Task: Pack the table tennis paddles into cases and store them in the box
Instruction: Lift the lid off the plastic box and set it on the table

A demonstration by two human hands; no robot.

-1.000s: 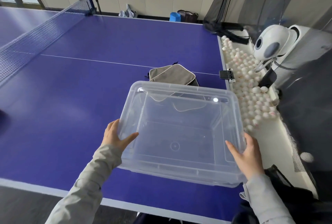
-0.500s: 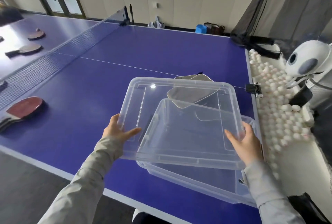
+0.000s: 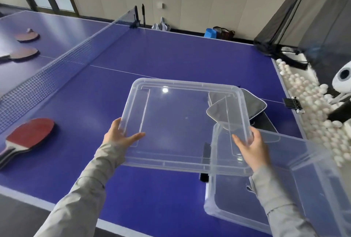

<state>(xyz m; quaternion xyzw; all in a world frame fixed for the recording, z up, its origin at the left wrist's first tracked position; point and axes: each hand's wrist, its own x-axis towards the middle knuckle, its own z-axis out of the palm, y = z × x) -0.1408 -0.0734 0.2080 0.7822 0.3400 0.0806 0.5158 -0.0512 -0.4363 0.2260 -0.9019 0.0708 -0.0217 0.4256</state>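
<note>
Item, box (image 3: pixel 284 189): clear plastic, open, standing on the near right corner of the table (image 3: pixel 171 62), at about 4 o'clock from the middle of your view; nothing shows inside it. Item, lid (image 3: pixel 182 122): clear plastic, held level in the air at the centre, its right edge overlapping the box's left rim. Your left hand (image 3: pixel 121 135) clamps the lid's left edge, thumb on top, fingers curled underneath; your right hand (image 3: pixel 252 146) clamps its right edge the same way, thumb on top near the corner. Both grips are closed on the lid and carry nothing else. Item, cases (image 3: pixel 247 107): grey, zipped, at least two overlapping, flat on the table at 2 o'clock, partly seen through the lid, just beyond the box; whether any holds a paddle you cannot tell. Item, paddles: a red-faced stack (image 3: pixel 26 138) at 9 o'clock near the net (image 3: pixel 57 73), well apart from your left hand; two more (image 3: pixel 24 44) across the net at 10 o'clock, one with a ball resting on it. Progress, as a judgement: early. The box is open, no paddle lying out is cased, nothing is stored. Left to do: set the lid aside, case each paddle, load the box. Beyond the table at 3 o'clock: a tray of white balls (image 3: pixel 313 107) and a white ball machine (image 3: pixel 343 79).
</note>
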